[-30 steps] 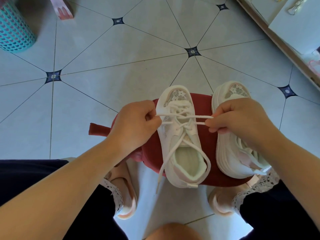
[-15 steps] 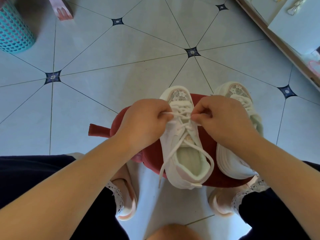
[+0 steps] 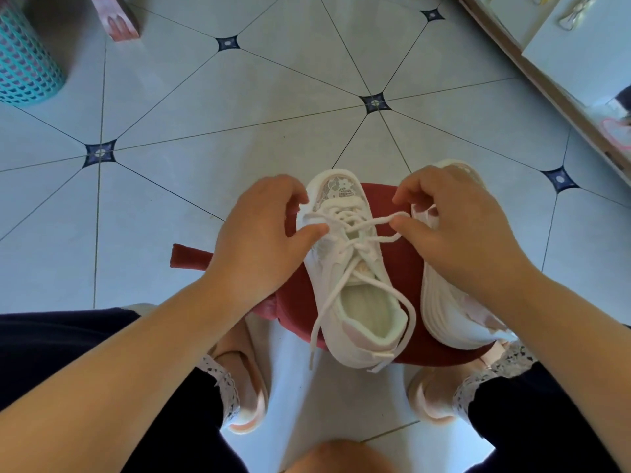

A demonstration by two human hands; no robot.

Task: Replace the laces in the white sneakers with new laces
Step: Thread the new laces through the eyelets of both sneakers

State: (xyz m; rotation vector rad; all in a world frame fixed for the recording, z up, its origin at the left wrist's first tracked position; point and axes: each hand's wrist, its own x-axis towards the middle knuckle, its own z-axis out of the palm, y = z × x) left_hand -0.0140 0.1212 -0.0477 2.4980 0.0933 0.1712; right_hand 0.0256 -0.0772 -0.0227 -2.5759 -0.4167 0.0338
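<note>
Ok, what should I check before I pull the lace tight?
1. Sneaker sits upright on the stool: ok.
2. Right hand pinches a loop of the lace: ok.
3. Left hand grips the lace: cannot tell; its thumb lies by the eyelets.
4. Lace ends lie loose near the heel, untangled: ok.
5. Other sneaker laced: cannot tell, the right hand covers it.

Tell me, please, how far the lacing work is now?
Done: the lace runs crossed up the middle sneaker on the red stool. In hand: the left hand and right hand hold lace loops out sideways. Remaining: both ends hang loose, untied; the second sneaker is mostly hidden, so I cannot judge it.
</note>
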